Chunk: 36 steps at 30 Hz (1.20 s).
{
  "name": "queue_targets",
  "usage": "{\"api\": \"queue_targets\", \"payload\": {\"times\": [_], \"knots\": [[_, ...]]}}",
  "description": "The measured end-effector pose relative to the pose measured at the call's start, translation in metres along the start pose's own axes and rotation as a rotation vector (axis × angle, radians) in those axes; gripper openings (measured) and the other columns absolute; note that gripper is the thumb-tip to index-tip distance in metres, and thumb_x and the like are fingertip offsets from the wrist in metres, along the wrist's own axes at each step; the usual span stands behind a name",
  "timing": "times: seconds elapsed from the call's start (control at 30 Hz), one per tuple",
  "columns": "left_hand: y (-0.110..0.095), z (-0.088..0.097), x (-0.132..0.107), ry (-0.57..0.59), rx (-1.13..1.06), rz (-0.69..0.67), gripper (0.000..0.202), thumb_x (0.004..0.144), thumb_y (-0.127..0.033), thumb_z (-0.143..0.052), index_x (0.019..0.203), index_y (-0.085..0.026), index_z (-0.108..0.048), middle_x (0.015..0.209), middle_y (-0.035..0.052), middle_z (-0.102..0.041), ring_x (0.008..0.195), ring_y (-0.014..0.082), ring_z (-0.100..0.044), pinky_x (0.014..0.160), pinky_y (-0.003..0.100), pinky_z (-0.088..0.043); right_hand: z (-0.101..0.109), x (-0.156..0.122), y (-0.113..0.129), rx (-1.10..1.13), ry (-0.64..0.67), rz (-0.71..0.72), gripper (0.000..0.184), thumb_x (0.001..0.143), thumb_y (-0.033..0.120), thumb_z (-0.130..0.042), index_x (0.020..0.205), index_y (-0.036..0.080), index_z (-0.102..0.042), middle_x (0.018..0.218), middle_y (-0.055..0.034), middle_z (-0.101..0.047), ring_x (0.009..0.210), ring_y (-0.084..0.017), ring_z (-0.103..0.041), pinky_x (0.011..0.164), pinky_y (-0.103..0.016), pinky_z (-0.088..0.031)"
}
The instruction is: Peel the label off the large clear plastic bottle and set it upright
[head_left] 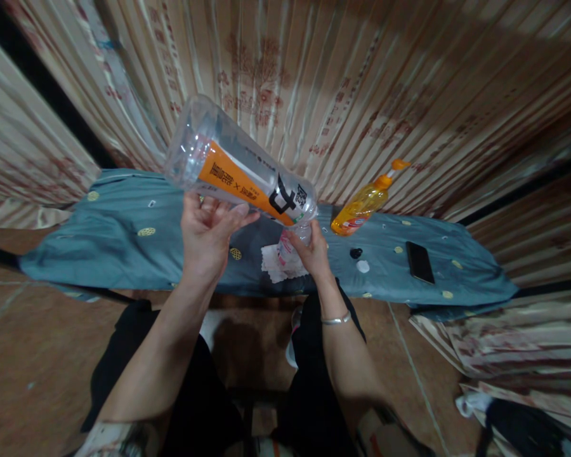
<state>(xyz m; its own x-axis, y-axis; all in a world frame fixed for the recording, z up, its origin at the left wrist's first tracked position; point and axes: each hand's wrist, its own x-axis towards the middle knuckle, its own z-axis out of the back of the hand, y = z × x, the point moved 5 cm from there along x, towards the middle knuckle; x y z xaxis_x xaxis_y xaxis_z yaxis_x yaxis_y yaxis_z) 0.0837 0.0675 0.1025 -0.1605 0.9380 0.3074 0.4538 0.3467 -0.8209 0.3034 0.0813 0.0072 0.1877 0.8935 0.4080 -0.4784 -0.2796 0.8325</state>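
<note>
A large clear plastic bottle [247,168] with an orange label is held tilted above the bench, its base up to the left and its neck end down to the right. My left hand [209,228] holds it from below, with thumb and fingers along its underside. Closed by the bottle's lower end, my right hand [314,247] grips the top of a small clear bottle [288,247] with pink print. That small bottle stands on a white cloth [271,265]. The meeting of the two bottles' mouths is partly hidden by my right fingers.
On the bench's blue-green cover [118,228] stands a yellow pump bottle [361,206]. Right of my hand lie a black cap [356,252], a white cap [363,266] and a black phone [419,262]. A patterned curtain [314,82] hangs behind.
</note>
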Motion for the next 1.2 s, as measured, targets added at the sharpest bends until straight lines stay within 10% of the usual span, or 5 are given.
{"api": "queue_targets", "payload": {"times": [1.2], "knots": [[0.0079, 0.0072, 0.0097, 0.097, -0.057, -0.097, 0.046, 0.069, -0.017, -0.089, 0.104, -0.034, -0.062, 0.112, -0.0038, -0.069, 0.104, 0.0202, -0.069, 0.072, 0.031, -0.067, 0.0003, 0.0002, 0.003, 0.005, -0.01, 0.035, 0.051, 0.083, 0.053, -0.07, 0.12, 0.02, -0.057, 0.105, -0.0085, -0.072, 0.097, -0.026, -0.067, 0.088, -0.041, -0.052]]}}
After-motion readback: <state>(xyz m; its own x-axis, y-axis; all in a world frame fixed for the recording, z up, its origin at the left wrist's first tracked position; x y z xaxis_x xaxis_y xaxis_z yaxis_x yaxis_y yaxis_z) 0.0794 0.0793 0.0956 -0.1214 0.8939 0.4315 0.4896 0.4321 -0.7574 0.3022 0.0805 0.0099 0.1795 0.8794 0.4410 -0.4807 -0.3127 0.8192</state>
